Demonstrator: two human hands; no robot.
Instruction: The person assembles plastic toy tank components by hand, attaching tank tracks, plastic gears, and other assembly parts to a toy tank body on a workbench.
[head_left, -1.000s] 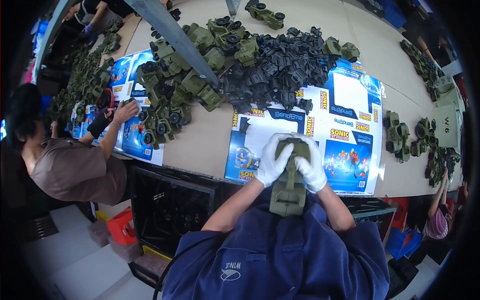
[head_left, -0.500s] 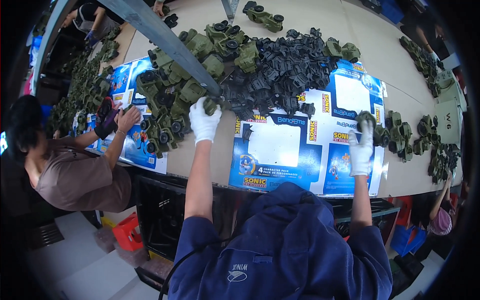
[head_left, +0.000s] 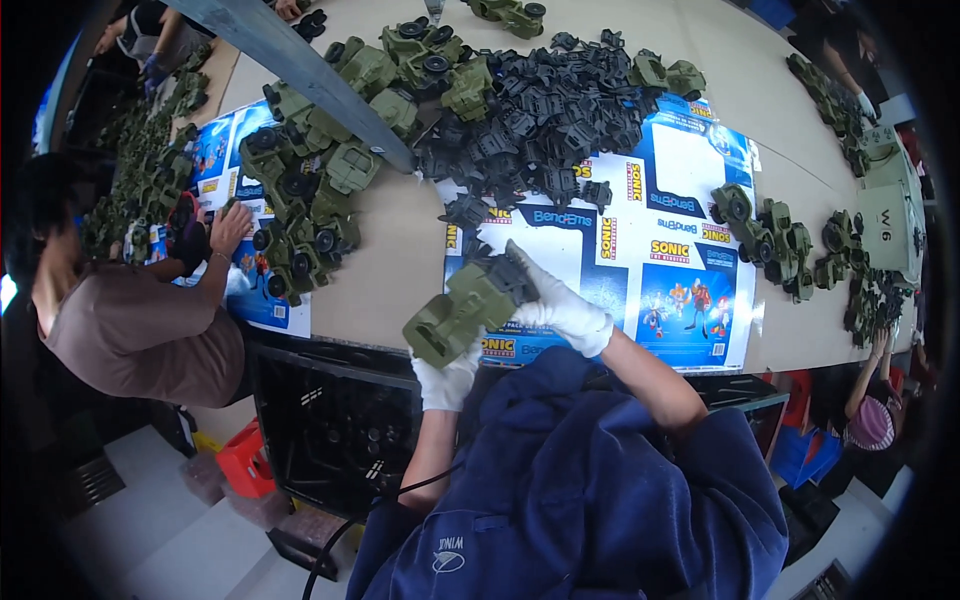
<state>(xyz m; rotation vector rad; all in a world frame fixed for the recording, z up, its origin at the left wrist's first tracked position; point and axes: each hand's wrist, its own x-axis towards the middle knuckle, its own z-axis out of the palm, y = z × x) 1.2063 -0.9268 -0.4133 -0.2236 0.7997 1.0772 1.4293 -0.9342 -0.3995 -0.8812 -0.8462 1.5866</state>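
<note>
Both gloved hands are together in front of my chest, above the near edge of the table. My left hand, in a white glove, is closed round an olive-green toy vehicle body from below. Against the body's far right end, my right hand grips a black plastic part between thumb and fingers. Whether the two pieces are joined cannot be made out. Just beyond lies a heap of black plastic parts. Green toy vehicle bodies are piled to its left.
Blue printed card sheets cover part of the table. Assembled green toy vehicles stand in a row at right. A grey metal post slants over the left pile. Close on my left, a person in a brown shirt works.
My left hand has left the green pile with a vehicle body. My right hand has come from the finished vehicles at right to the middle, now with a black part.
</note>
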